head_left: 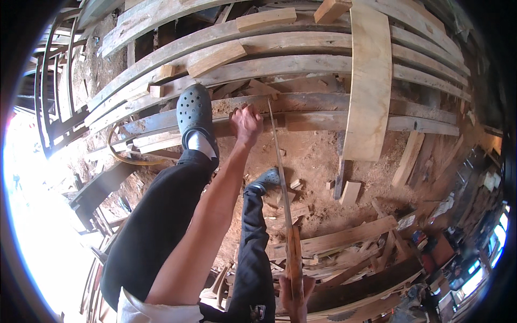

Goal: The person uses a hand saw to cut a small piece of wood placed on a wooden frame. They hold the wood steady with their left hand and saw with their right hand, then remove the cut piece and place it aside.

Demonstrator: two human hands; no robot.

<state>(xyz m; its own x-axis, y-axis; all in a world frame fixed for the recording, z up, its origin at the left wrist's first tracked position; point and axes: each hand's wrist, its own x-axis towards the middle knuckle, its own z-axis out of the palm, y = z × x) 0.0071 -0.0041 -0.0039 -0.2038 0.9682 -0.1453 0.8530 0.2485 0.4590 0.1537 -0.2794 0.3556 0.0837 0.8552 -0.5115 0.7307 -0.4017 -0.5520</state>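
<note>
Right grip (307, 290) wrapped around the saw handle (294, 253), left grip (247, 124) curled in on itself against a beam (318, 101) left of the saw blade (280, 161), plywood strip (368, 97) right of the blade

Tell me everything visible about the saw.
The saw has a long, thin blade, seen nearly edge-on, teeth indistinct, and a brown, wooden-looking handle gripped by the right hand. It points forward, its far end over the timber beams, right of the left hand; whether it touches them is unclear.
</note>
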